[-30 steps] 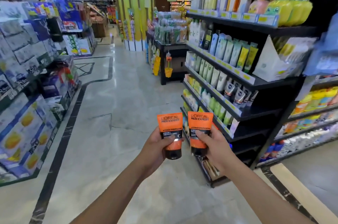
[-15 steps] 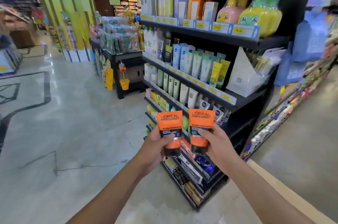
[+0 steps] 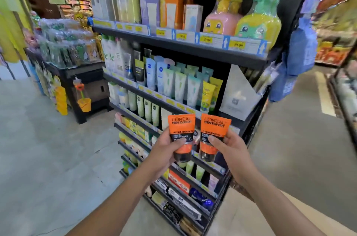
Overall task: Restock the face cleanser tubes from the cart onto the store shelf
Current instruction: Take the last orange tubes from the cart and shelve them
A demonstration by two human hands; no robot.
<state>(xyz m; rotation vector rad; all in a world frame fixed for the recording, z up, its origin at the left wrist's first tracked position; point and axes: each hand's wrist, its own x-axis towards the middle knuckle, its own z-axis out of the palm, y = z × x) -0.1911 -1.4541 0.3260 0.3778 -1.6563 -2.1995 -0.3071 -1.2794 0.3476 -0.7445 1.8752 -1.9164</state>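
Two orange and black face cleanser tubes are held upright, caps down, side by side in front of the black store shelf (image 3: 193,50). My left hand (image 3: 166,149) grips the left tube (image 3: 180,131) with the thumb across its front. My right hand (image 3: 229,148) grips the right tube (image 3: 213,129) the same way. Both tubes hang level with the shelf's middle tiers, just before rows of other cleanser tubes (image 3: 179,85). The cart is out of view.
The shelf's upper tier carries boxed creams and cartoon-shaped bottles (image 3: 258,17). A white display box (image 3: 237,96) stands at the right end of the tube row. A low black stand (image 3: 85,81) with packaged goods sits to the left. Open floor lies left and right of the shelf.
The view has swung right and closer to the shelf, which now fills the frame. Both hands keep the tubes together at the same height in front of me.
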